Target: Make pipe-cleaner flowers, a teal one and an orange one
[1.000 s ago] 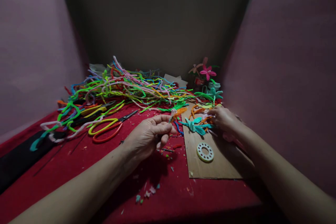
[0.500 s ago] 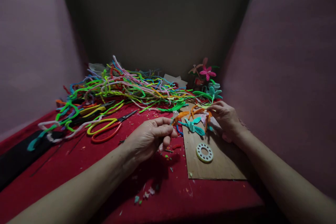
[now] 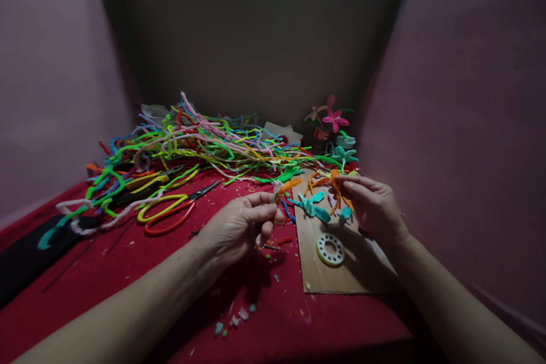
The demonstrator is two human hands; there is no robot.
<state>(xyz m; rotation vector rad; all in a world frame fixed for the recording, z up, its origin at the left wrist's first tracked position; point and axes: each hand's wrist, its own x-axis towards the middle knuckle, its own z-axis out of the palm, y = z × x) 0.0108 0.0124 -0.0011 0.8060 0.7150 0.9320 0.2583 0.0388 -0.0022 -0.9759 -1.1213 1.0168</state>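
My left hand (image 3: 241, 224) is closed in a pinch on an orange pipe-cleaner petal (image 3: 290, 186), with a small whitish tuft beside it at the fingertips. Over the brown board (image 3: 318, 281), my right hand (image 3: 377, 205) pinches an orange pipe-cleaner piece (image 3: 335, 177) between thumb and fingers. Other bent orange pipe cleaners (image 3: 312, 182) lie just left of that hand. Between the hands rests a teal pipe-cleaner flower (image 3: 314, 205) on the board. The right palm is turned away, so its inside is hidden.
A white ring with holes (image 3: 323, 258) lies on the board. Scissors (image 3: 190, 203), yellow-handled pliers (image 3: 147, 181) and a heap of coloured pipe cleaners (image 3: 205, 142) cover the left and back of the red cloth (image 3: 341, 318). Finished-looking flowers (image 3: 335, 120) stand at the back right.
My right hand has shifted slightly down, and the orange piece at its fingertips now shows more plainly. The left hand keeps its pinch on the orange petal. The view has moved slightly.
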